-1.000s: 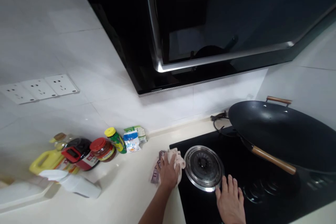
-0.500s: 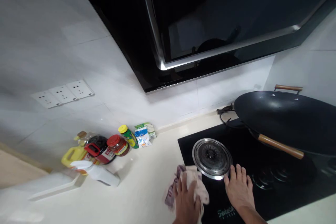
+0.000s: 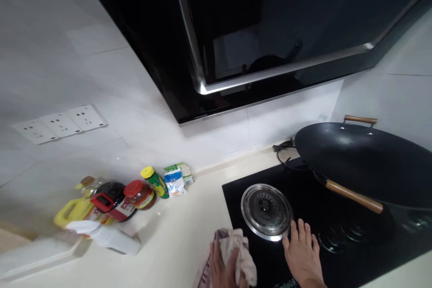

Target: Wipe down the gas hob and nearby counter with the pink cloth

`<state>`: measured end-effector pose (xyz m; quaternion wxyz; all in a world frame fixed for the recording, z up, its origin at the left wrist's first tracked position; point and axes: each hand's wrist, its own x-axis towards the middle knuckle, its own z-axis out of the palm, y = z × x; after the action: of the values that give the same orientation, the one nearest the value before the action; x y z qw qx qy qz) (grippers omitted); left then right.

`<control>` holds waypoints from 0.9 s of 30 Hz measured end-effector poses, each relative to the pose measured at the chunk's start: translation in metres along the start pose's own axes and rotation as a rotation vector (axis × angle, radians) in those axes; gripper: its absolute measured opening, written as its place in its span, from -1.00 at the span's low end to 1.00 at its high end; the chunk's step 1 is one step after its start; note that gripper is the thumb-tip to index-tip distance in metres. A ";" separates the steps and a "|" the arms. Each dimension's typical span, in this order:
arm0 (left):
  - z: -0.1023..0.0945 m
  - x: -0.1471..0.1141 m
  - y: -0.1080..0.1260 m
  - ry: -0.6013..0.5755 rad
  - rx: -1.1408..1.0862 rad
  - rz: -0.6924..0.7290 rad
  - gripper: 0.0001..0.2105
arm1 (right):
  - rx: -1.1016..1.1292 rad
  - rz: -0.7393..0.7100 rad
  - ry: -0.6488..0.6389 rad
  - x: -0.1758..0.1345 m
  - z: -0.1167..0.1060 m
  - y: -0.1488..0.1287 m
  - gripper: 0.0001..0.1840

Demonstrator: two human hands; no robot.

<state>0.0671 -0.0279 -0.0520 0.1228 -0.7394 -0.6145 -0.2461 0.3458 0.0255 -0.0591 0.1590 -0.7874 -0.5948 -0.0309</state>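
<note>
My left hand grips a pale cloth with purple patches, pressing it down where the counter meets the left edge of the black glass cooktop. Bunched fabric sticks out past my fingers. My right hand lies flat on the cooktop with its fingers apart and holds nothing. Its fingertips are close to the metal ring of the round burner. Over the right part of the cooktop sits a large black wok with a wooden handle.
A black range hood hangs low over the cooktop. Along the wall at left stand a white spray bottle, a dark red-capped bottle, a red-lidded jar, a yellow-capped green container and small packets. A black cable lies behind the wok.
My left hand has drawn the cloth down and a little left, toward the counter's front. My right hand stays flat by the burner. The whole view has shifted slightly.
</note>
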 end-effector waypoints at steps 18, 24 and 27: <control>0.056 0.247 -0.027 -0.387 -0.101 -0.347 -0.49 | 0.094 0.005 -0.008 0.000 -0.002 0.001 -0.29; 0.021 0.185 -0.017 -0.365 -0.091 -0.228 -0.50 | 0.083 0.014 -0.022 -0.001 -0.002 0.000 -0.27; 0.000 0.122 -0.011 -0.339 -0.081 -0.153 -0.52 | 0.071 0.024 -0.030 0.000 0.000 0.000 -0.27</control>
<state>0.0712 0.0780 0.0091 -0.0314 -0.7257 -0.6705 -0.1512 0.3458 0.0251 -0.0592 0.1783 -0.7888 -0.5882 0.0037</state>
